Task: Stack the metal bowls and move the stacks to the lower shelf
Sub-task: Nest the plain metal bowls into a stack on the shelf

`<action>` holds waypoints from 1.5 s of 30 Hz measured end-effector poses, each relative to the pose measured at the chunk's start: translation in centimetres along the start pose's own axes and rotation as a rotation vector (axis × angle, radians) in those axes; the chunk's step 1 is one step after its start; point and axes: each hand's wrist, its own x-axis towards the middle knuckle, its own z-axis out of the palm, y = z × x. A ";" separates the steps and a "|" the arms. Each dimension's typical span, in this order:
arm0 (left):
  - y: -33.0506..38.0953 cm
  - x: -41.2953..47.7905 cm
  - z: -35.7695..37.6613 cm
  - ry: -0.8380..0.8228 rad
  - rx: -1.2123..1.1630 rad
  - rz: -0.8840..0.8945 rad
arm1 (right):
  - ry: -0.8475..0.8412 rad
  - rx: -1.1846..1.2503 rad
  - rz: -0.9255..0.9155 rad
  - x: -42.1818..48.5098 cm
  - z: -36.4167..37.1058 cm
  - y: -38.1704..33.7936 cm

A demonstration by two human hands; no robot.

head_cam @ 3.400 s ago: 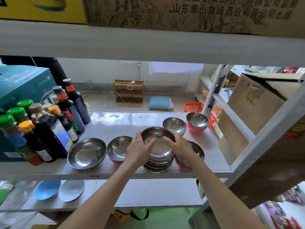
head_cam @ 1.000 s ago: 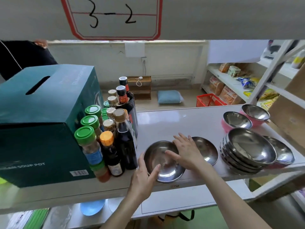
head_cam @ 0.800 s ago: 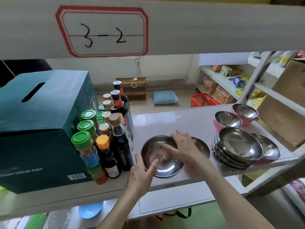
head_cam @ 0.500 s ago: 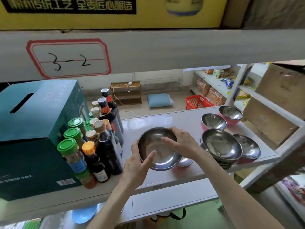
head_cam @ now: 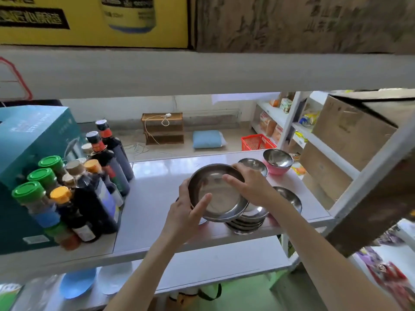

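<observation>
**Bowl [head_cam: 216, 194] held at the stack [head_cam: 246, 222]**

The person has both hands on the bowl, which is tipped so its mouth faces them. The left hand [head_cam: 186, 215] grips the near-left rim, thumb laid inside and fingers round the outside. The right hand [head_cam: 252, 187] clasps the far-right rim, thumb over the edge.

The bowl hangs just above and to the left of the stack. Its low edge overlaps the top of the pile, though I cannot tell whether metal meets metal. The stack stands near the front edge of the middle shelf [head_cam: 157, 198].

Around the stack are three more: a shallow bowl [head_cam: 290, 197] just to its right, a small bowl [head_cam: 258, 166] behind, and a pink bowl [head_cam: 278, 163] at the back right.

Bottles [head_cam: 94, 189] crowd the left end of that shelf, beside a teal box [head_cam: 33, 151]. The lower shelf [head_cam: 224, 261] carries two things at its left end — a blue plate [head_cam: 77, 282] and a white plate [head_cam: 114, 277].
</observation>
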 end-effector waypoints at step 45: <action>3.1 2.5 11.4 0.133 0.774 -0.312 | -0.224 -0.259 -0.231 2.7 -1.6 13.6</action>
